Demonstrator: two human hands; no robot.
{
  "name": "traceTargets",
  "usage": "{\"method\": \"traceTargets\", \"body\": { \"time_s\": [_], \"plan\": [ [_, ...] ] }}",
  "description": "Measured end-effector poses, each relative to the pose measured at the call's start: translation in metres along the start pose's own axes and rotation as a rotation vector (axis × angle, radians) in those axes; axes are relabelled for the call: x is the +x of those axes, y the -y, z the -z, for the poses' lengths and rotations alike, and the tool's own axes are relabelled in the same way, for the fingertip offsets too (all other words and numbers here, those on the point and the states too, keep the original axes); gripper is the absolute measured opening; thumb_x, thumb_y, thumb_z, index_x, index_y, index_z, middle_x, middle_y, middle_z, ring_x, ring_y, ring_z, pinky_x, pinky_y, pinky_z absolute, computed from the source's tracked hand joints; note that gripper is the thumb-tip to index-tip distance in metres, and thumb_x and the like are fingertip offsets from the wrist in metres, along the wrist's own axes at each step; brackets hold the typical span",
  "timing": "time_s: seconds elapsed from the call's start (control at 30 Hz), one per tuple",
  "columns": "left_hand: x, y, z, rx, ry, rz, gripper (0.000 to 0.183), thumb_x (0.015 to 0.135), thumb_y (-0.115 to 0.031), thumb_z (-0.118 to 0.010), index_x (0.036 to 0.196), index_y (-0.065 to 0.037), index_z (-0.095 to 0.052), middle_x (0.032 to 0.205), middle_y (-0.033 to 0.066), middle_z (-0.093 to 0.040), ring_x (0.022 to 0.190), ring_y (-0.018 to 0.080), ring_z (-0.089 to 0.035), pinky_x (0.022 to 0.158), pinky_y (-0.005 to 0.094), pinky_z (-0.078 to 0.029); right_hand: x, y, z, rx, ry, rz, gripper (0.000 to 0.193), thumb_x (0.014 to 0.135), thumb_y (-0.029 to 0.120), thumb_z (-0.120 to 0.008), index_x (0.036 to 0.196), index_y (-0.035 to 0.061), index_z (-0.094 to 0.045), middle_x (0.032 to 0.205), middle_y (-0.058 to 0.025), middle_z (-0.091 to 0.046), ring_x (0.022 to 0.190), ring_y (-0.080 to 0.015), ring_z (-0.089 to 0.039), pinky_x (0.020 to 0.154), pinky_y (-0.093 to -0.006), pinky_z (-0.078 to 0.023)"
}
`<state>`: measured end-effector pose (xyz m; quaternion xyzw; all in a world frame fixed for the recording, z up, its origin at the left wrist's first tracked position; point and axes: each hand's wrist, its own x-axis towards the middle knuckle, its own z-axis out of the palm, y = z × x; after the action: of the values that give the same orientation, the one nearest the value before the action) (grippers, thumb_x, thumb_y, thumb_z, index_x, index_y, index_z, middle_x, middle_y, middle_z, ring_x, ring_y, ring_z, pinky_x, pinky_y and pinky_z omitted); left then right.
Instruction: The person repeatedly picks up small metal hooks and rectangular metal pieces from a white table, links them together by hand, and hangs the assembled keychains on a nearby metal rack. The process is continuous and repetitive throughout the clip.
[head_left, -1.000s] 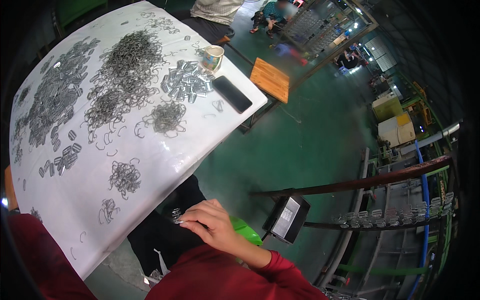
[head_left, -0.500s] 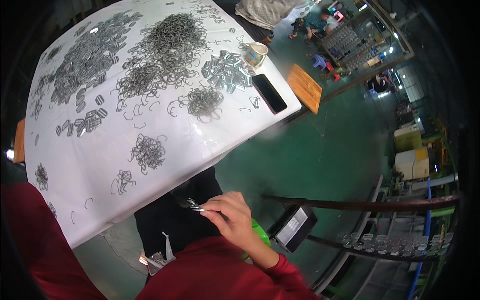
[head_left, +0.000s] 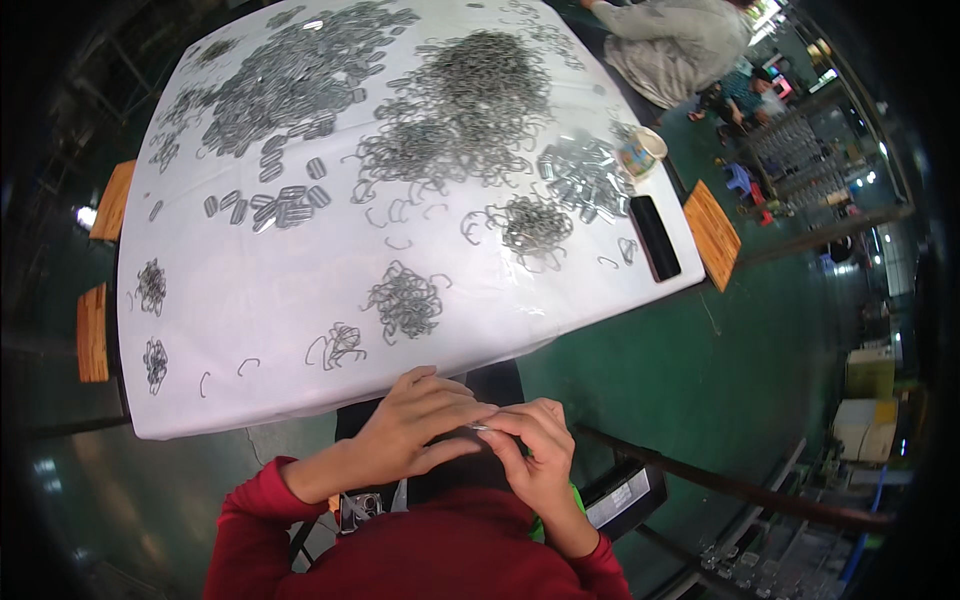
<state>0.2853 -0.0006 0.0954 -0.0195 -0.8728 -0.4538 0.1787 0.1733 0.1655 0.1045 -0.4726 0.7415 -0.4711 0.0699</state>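
Note:
My right hand (head_left: 535, 450) pinches a small shiny metal piece (head_left: 479, 427) between thumb and fingers, in front of my body and just off the table's near edge. Only a sliver of the piece shows, so its exact kind is hidden. My left hand (head_left: 420, 422) meets it from the other side, fingers stretched out and thumb apart, the fingertips close against the piece and my right fingers. Nearest on the white-covered table (head_left: 270, 300) lie a small heap of bent wire hooks (head_left: 405, 302) and a smaller clump of hooks (head_left: 343, 345).
Farther back are a large hook heap (head_left: 480, 85), many flat slotted metal buckles (head_left: 290, 85), shiny metal pieces (head_left: 585, 175), a paper cup (head_left: 642, 153) and a phone (head_left: 655, 238). Wooden stools (head_left: 712, 235) flank the table. A person (head_left: 680, 45) sits at the far right corner.
My left hand has come in to meet my right hand at the metal piece. The view has swung, so the table sits farther right in the picture.

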Motion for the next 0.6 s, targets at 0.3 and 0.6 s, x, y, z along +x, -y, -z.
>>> {"method": "traceTargets", "body": {
  "time_s": [0.3, 0.6],
  "plan": [
    [-0.021, 0.024, -0.027, -0.011, -0.256, 0.174, 0.024, 0.079, -0.011, -0.076, 0.102, -0.014, -0.072, 0.093, -0.0014, -0.070, 0.092, 0.0147, -0.066, 0.100, 0.0451, -0.042, 0.034, -0.011, -0.004, -0.012, 0.259, -0.018, 0.020, 0.074, 0.012, -0.080, 0.091, 0.0065, -0.070, 0.088, -0.0051, -0.070, 0.079, -0.0214, -0.064, 0.077, -0.0321, -0.043],
    [-0.041, 0.067, -0.038, -0.070, -0.288, 0.110, 0.024, 0.078, -0.007, -0.073, 0.100, -0.016, -0.070, 0.097, -0.0007, -0.068, 0.094, 0.0169, -0.064, 0.099, 0.0392, -0.043, 0.216, -0.116, -0.082, -0.124, 0.221, 0.223, 0.031, 0.087, 0.014, -0.068, 0.116, 0.0058, -0.062, 0.116, -0.0141, -0.062, 0.104, -0.0336, -0.061, 0.086, -0.0394, -0.050]
  ]
}}
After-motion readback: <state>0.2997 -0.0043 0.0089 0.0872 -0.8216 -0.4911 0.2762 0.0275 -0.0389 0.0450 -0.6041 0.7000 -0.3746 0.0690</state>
